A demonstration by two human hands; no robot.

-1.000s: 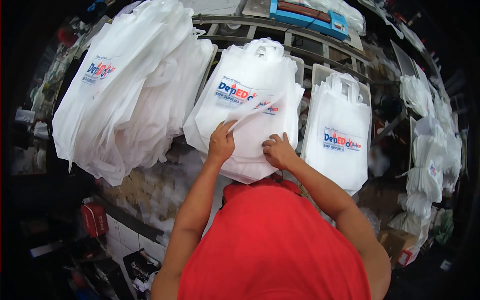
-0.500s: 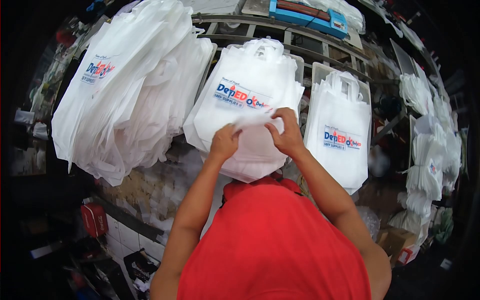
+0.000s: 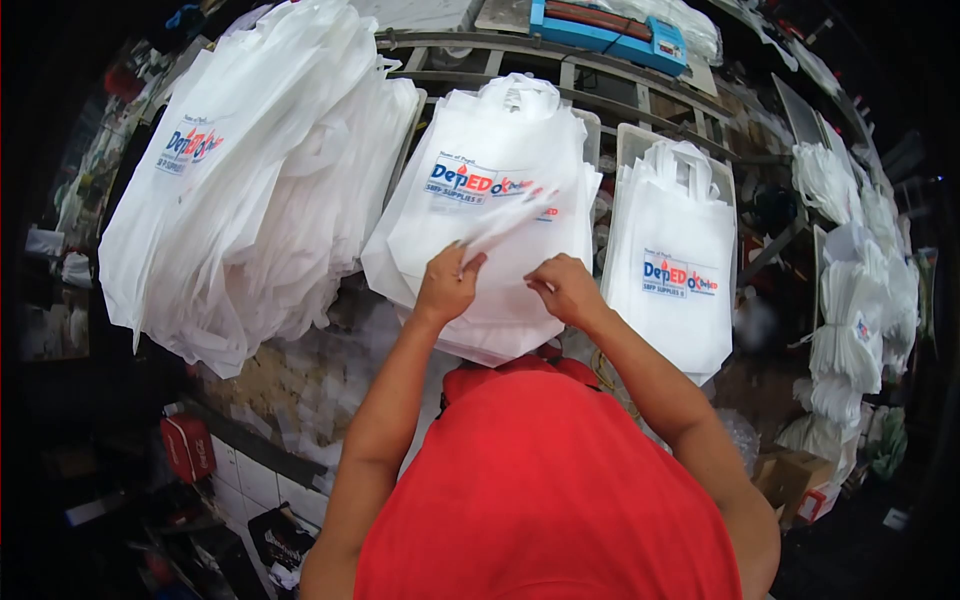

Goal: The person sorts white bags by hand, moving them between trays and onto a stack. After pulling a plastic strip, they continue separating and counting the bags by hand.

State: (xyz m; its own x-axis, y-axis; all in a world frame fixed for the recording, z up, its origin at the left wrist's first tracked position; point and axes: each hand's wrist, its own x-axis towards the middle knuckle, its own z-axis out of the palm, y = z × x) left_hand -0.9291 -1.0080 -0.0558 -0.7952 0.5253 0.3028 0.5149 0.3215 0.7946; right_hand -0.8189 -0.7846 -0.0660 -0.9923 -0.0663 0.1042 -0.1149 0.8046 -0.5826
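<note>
A stack of white cloth tote bags [image 3: 490,130] with blue and red print lies in front of me. My left hand [image 3: 448,285] pinches the raised edge of the top bag between thumb and fingers, and that lifted fabric is blurred. Under the fold, part of another bag's red print shows. My right hand [image 3: 566,288] is curled low over the same stack, fingertips drawn together against the white fabric; whether anything is between them is hidden.
To the left a tall pile of the same bags [image 3: 250,190] leans in thick layers. On the right stands a smaller stack of bags [image 3: 675,270] on a board. Behind runs a metal rail [image 3: 590,55] with a blue machine [image 3: 610,30]. Bundled bags [image 3: 850,330] hang far right.
My right hand has moved down from the lifted fabric and its fingers have come together. The top bag's raised fold now slants upward to the right, uncovering some print beneath.
</note>
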